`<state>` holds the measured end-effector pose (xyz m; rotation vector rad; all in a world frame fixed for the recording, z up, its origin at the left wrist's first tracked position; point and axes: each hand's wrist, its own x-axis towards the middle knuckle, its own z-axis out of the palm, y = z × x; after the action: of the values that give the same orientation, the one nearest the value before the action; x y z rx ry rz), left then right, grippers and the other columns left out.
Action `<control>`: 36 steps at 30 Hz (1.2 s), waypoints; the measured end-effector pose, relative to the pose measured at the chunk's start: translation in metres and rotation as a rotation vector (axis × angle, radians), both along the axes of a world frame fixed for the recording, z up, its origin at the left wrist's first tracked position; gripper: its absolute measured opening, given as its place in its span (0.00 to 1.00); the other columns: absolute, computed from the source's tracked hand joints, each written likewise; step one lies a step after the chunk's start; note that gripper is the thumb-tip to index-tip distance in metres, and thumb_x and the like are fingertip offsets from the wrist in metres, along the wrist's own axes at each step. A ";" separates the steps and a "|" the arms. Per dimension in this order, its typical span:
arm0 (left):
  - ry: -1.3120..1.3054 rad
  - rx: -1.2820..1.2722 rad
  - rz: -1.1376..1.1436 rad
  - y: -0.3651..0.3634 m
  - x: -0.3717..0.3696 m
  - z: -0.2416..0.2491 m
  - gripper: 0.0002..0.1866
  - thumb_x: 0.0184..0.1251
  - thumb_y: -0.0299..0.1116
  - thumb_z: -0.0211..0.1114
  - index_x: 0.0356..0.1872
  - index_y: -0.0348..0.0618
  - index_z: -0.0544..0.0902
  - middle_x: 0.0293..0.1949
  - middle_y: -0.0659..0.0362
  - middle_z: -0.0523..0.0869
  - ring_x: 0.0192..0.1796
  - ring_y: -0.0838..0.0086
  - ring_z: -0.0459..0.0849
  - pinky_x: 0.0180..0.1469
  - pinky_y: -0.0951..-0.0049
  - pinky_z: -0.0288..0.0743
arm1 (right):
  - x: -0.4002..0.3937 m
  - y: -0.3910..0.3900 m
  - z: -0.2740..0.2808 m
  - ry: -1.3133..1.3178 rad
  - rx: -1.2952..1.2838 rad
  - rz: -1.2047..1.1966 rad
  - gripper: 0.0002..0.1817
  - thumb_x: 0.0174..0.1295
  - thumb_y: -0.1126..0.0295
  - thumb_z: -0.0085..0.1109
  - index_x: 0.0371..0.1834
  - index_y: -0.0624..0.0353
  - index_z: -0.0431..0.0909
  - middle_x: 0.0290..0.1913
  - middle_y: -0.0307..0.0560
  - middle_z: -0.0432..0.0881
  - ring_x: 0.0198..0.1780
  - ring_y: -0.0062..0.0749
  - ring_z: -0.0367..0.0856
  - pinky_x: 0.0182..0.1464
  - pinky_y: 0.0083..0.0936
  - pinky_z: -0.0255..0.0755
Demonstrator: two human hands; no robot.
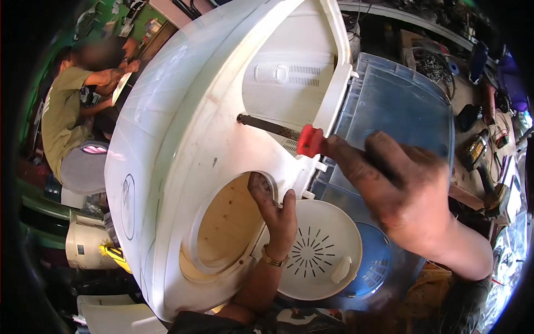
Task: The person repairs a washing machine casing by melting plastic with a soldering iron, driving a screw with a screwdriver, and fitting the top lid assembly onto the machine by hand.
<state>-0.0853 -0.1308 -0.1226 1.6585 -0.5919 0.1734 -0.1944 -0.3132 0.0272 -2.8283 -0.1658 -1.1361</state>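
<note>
The white casing of a twin-tub washing machine (192,183) lies tilted in front of me, its round opening facing up. My right hand (403,183) grips the red handle of a screwdriver (270,127) with a thick, dark, worn shaft. Its tip meets a small hole in the casing between the two openings; the tip itself is hidden. My left hand (276,220) holds the rim of the round opening, thumb and forefinger apart across the edge, other fingers mostly hidden. Close to that wrist is a white slotted round lid (317,250).
A bluish translucent lid (400,114) adjoins the casing, with a blue round vented part (370,261) below. To the right, a workbench (464,186) carries a cordless drill (478,153) and cables. A co-worker (69,111) sits at left near a cream bucket (86,242).
</note>
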 end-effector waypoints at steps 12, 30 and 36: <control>0.246 -0.601 -0.037 0.005 0.040 0.075 0.21 0.67 0.31 0.60 0.58 0.32 0.71 0.56 0.50 0.78 0.56 0.67 0.78 0.58 0.66 0.72 | -0.004 -0.006 0.002 0.036 0.042 -0.045 0.23 0.49 0.70 0.56 0.52 0.48 0.80 0.30 0.40 0.77 0.21 0.31 0.80 0.19 0.27 0.74; 0.554 -0.637 -0.545 0.044 0.082 0.072 0.18 0.68 0.33 0.60 0.51 0.28 0.76 0.51 0.50 0.82 0.51 0.69 0.79 0.57 0.71 0.70 | 0.001 -0.012 0.000 0.026 0.172 0.036 0.19 0.53 0.71 0.55 0.50 0.49 0.81 0.34 0.47 0.80 0.28 0.44 0.84 0.29 0.35 0.80; 0.321 -0.570 -0.215 0.023 0.075 0.070 0.18 0.69 0.34 0.60 0.50 0.27 0.77 0.49 0.50 0.82 0.51 0.69 0.80 0.56 0.71 0.70 | 0.004 -0.015 -0.002 -0.001 0.172 0.048 0.16 0.53 0.71 0.56 0.47 0.52 0.82 0.32 0.46 0.80 0.27 0.44 0.84 0.28 0.35 0.79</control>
<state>-0.0099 -0.1080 -0.0530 1.0336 -0.4201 -0.0779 -0.1904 -0.3284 0.0256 -2.6594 -0.1282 -1.0855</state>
